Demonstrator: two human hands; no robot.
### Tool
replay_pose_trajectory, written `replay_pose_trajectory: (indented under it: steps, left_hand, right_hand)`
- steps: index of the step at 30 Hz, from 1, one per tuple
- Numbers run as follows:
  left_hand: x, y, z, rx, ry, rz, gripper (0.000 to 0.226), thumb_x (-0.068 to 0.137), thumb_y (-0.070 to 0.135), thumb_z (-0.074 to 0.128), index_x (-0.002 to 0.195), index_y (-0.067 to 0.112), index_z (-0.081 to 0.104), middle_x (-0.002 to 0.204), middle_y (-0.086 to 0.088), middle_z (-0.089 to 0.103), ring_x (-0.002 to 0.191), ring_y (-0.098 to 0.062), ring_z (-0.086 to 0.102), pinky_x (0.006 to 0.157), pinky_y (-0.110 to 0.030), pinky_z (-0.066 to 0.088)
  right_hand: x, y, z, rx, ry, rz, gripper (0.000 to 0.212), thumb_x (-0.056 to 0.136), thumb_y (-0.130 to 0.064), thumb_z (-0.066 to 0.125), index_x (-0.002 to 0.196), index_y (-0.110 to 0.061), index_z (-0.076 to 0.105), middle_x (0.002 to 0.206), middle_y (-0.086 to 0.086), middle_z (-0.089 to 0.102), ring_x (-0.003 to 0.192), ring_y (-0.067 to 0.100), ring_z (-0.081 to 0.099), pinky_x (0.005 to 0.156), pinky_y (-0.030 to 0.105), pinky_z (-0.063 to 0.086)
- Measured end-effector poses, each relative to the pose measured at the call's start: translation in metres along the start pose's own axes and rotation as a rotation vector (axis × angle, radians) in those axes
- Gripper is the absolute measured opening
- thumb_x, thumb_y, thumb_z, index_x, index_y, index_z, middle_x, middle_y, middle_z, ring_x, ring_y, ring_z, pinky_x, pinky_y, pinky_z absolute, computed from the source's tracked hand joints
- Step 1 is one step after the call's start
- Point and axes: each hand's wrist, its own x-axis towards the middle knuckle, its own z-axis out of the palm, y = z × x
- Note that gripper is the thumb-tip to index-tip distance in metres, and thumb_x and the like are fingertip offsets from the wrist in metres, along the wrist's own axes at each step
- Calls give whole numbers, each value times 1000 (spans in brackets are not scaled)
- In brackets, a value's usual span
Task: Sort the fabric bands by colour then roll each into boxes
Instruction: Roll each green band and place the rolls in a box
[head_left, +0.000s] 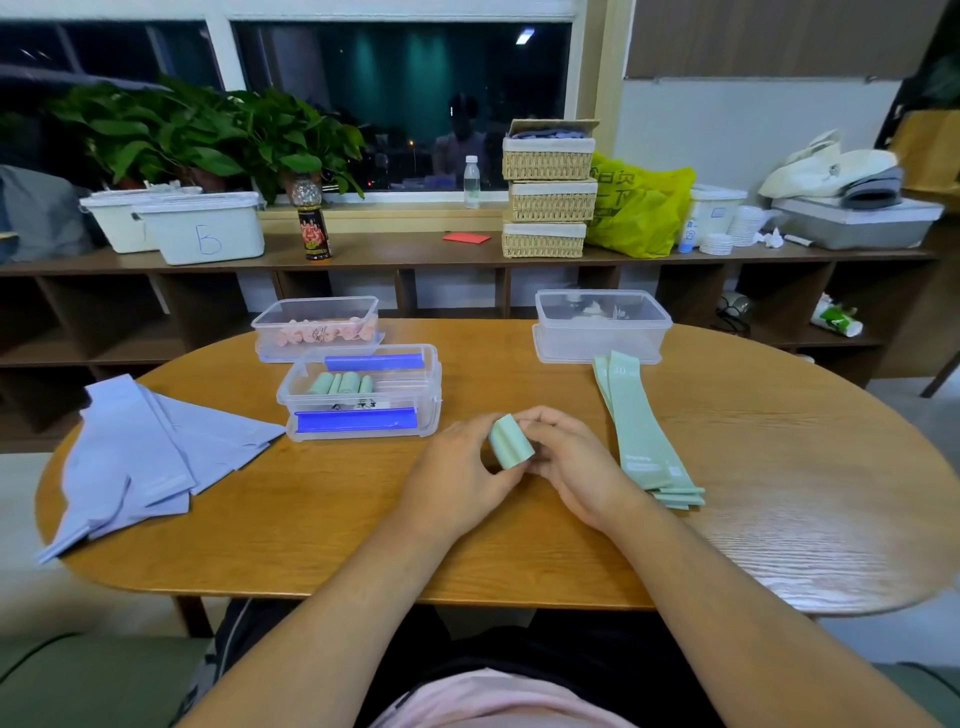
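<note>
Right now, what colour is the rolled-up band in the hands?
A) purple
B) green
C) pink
B: the left hand and the right hand pinch a pale green roll between them, just above the table.

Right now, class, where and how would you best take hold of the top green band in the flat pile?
Probably by the top band's near end, pinched from the near side: the pile lies flat, running away from you, and its near ends are staggered, so one layer lifts alone.
</note>
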Motion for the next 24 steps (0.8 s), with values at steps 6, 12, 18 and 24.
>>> replay_pose_trajectory:
  steps: [6, 12, 18, 24]
  left_hand:
    - [1, -4, 4, 100, -24, -25, 56, 85, 48, 69, 139, 37, 61, 121, 10, 71, 115, -11, 63, 93, -35, 55]
    - [1, -4, -1, 7, -14, 71, 66, 88, 33, 81, 146, 29, 52, 139, 12, 60, 130, -7, 53, 106, -27, 47]
    - [0, -2, -4, -35, 36, 143, 56, 89, 32, 82, 139, 30, 56, 133, 16, 60, 125, -5, 55, 104, -25, 47]
    - [1, -4, -5, -45, 49, 158, 55, 89, 28, 81, 138, 28, 57, 137, 15, 58, 127, -5, 54, 106, -26, 47]
  right_hand:
    - [-2, 7, 4, -284, 35, -101, 30, 85, -25, 88, 108, -13, 72, 105, 6, 78, 102, 26, 73, 97, 45, 57]
    - [-1, 2, -2, -67, 34, -78, 31, 87, -11, 86, 116, -10, 73, 115, 17, 75, 111, 29, 72, 105, 51, 56]
    - [-4, -3, -4, 17, 25, -22, 35, 91, -9, 82, 125, -9, 72, 120, 15, 76, 117, 29, 72, 105, 46, 57]
    - [-5, -5, -2, 6, 24, -30, 35, 93, -9, 79, 128, -7, 71, 118, 14, 78, 115, 29, 74, 103, 44, 58]
